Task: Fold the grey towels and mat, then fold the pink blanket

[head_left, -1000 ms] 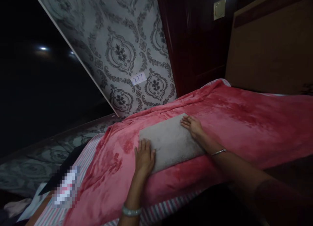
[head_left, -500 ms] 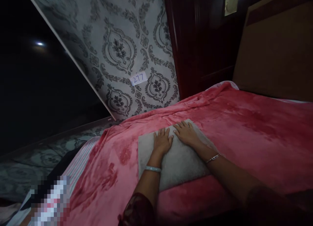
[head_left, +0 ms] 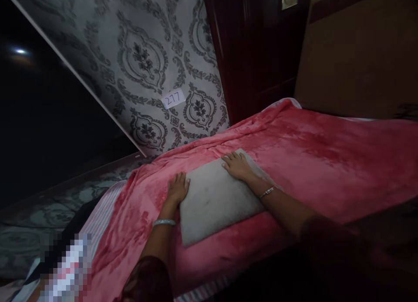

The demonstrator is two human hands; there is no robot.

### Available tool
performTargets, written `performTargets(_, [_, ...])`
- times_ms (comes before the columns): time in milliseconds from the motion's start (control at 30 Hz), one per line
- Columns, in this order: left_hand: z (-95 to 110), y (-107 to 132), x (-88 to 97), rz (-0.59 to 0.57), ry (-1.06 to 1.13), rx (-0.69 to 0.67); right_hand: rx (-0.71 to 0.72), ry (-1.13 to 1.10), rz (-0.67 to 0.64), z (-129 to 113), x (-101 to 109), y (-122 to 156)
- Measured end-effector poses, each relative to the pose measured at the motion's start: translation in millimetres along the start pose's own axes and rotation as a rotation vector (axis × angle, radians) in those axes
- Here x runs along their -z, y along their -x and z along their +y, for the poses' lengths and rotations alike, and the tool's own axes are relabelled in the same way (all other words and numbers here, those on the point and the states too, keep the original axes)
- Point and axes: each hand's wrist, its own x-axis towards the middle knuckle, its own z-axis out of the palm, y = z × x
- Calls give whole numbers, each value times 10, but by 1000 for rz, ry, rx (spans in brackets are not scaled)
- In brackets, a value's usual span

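A grey, short-piled piece of fabric (head_left: 215, 197), roughly rectangular, lies flat on a pink plush blanket (head_left: 313, 175). My left hand (head_left: 178, 188) is at the fabric's left edge, palm down, fingers stretched out, with a pale bangle on the wrist. Near the far right corner of the fabric, my right hand (head_left: 237, 166) rests flat with its fingers spread. A thin silver bracelet is on the right wrist. Neither hand grips anything.
Behind the blanket stands a patterned papered wall (head_left: 143, 58) with a paper label (head_left: 173, 99) reading 277. A dark screen-like panel (head_left: 48, 110) is at the left, and a large brown board (head_left: 355, 53) at the right. A striped sheet (head_left: 106, 217) shows below the blanket.
My left hand has moved left, from on top of the grey fabric to its left edge. The right hand stays near the far right corner. The whole view has shifted slightly.
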Motion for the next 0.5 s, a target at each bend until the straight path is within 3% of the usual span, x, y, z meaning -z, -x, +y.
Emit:
performTargets(67, [67,53,92,38,-22,17,-24,-121,43,-20,101,-41])
performTargets(133, [260,133,178,88,-39,15,-51,-237,116,-11,240,-67])
performTargets(233, [820,364,225,136,-23,-135,-120,-732,243,41,442,-5])
performTargets(300, [1299,576,170,138,33,-338,-162,-1062,263,84,510,116])
performTargets(400, [1921,864,-15,129,90,-509,-215,-1208,239,149,478,341])
performTargets(500, [2210,1011,-206,136,94,-546,-282,-1233,261,204,368,502])
